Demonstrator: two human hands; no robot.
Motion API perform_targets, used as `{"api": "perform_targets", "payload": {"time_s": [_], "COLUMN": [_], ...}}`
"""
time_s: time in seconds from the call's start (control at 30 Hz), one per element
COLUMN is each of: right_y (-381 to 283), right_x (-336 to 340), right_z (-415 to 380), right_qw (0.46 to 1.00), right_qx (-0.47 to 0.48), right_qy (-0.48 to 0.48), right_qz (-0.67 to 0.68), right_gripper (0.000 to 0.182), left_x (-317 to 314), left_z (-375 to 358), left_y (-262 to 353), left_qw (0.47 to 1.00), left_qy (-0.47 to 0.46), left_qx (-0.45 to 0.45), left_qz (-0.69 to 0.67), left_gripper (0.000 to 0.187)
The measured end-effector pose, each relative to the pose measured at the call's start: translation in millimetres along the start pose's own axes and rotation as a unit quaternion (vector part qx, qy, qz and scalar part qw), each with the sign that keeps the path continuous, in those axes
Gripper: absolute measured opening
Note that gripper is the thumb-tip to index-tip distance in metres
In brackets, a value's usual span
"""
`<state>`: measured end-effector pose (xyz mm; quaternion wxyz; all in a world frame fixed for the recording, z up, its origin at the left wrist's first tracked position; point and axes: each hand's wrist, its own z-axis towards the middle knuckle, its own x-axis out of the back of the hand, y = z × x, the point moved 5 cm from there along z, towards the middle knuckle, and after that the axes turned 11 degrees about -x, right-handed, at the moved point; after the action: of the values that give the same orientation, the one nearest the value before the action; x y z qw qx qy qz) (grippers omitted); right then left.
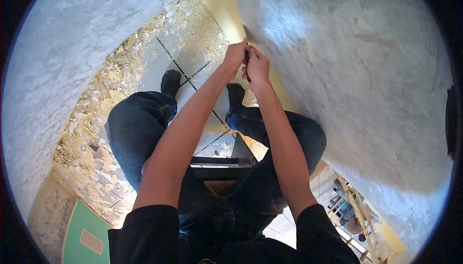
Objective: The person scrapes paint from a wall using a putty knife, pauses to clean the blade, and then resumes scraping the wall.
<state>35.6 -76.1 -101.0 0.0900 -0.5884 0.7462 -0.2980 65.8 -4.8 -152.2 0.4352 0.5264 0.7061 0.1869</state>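
Observation:
Both my hands meet at the foot of the grey wall (337,71), beside its yellow lower strip (219,6). My right hand (258,66) is closed around a slim, dark-handled tool (248,57). Fingers of my left hand (235,55) are closed against the same tool from the other side, near its upper end. Most of the tool is hidden by the fingers, so its exact kind cannot be made out.
Peeled paint flakes (108,90) cover much of the tiled floor (159,63), thickest along the left wall (72,47). My knees and feet flank the hands. A green panel (87,235) stands at lower left; a wooden ladder-like frame (359,206) is at lower right.

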Motion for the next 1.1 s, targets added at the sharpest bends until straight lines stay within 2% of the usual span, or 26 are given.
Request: {"api": "perform_targets", "payload": {"time_s": [0.13, 0.23, 0.3, 0.37, 0.4, 0.47, 0.53, 0.63, 0.7, 0.77, 0.83, 0.87, 0.9, 0.97, 1.03, 1.1], "right_y": [4.8, 5.3, -0.7, 1.6, 6.6, 6.4, 11.1, 0.8, 4.0, 4.3, 10.0, 6.5, 1.0, 2.7, 13.9, 7.8], "right_x": [-7.0, -6.3, -3.8, -2.8, -5.9, -18.5, -11.1, -13.9, -12.3, -24.1, -13.8, -9.9, -9.4, -12.2, -14.4, -11.5], "right_z": [11.1, 8.1, -8.4, -15.0, -2.3, 17.2, 11.4, -8.0, -3.8, 9.7, 9.8, -0.3, -6.6, 3.8, 41.2, 23.3], "right_qw": [1.0, 1.0, 1.0, 0.999, 0.999, 0.998, 0.998, 0.998, 0.997, 0.997, 0.999, 0.999, 0.998, 0.998, 0.996, 0.996], "right_qx": [0.01, 0.017, 0.009, -0.006, -0.007, 0.057, 0.039, -0.001, -0.028, 0.018, 0.024, 0.023, 0.022, 0.001, 0.062, 0.048], "right_qy": [0.015, 0.016, 0.013, 0.0, 0.0, 0.012, 0.005, 0.0, 0.013, 0.014, 0.019, 0.006, -0.008, 0.008, 0.041, 0.029], "right_qz": [0.008, 0.02, 0.017, 0.052, 0.05, 0.035, 0.049, 0.066, 0.072, 0.068, 0.036, 0.046, 0.055, 0.056, 0.048, 0.064], "right_gripper": [0.03, 0.03, 0.03, 0.03, 0.03, 0.03, 0.03, 0.031, 0.032, 0.028, 0.031, 0.031, 0.03, 0.03, 0.029, 0.031], "left_x": [-1.1, -0.1, 3.3, 3.5, 2.8, 3.1, 2.8, 3.6, 3.0, 4.0, 2.2, -1.0, 0.0, -2.8, -3.7, -1.7], "left_z": [-2.2, -9.2, -0.1, 7.0, -3.2, -7.9, -11.1, -0.9, -4.0, -12.8, -11.8, 0.1, 2.4, -2.4, -12.2, -11.9], "left_y": [6.5, 10.5, 2.2, -1.5, 10.5, 18.0, 16.1, 8.5, 16.1, 24.7, 18.4, 5.9, 10.0, 12.2, 25.8, 25.2], "left_qw": [0.999, 0.999, 1.0, 0.998, 1.0, 0.999, 0.999, 1.0, 0.998, 0.996, 0.998, 1.0, 1.0, 0.998, 0.998, 1.0], "left_qy": [-0.038, -0.035, 0.009, -0.042, -0.022, -0.015, -0.009, 0.0, -0.051, -0.065, -0.034, -0.006, -0.004, -0.05, -0.039, -0.004], "left_qx": [-0.003, 0.04, 0.019, -0.023, 0.012, 0.033, 0.053, 0.012, 0.022, 0.033, 0.054, -0.008, -0.011, 0.011, 0.018, 0.025], "left_qz": [0.029, 0.01, 0.015, 0.036, 0.013, 0.01, 0.009, 0.013, 0.021, 0.053, 0.029, 0.016, 0.015, 0.022, 0.041, 0.001], "left_gripper": [0.047, 0.048, 0.05, 0.05, 0.044, 0.045, 0.046, 0.048, 0.05, 0.05, 0.049, 0.049, 0.049, 0.05, 0.049, 0.048]}}
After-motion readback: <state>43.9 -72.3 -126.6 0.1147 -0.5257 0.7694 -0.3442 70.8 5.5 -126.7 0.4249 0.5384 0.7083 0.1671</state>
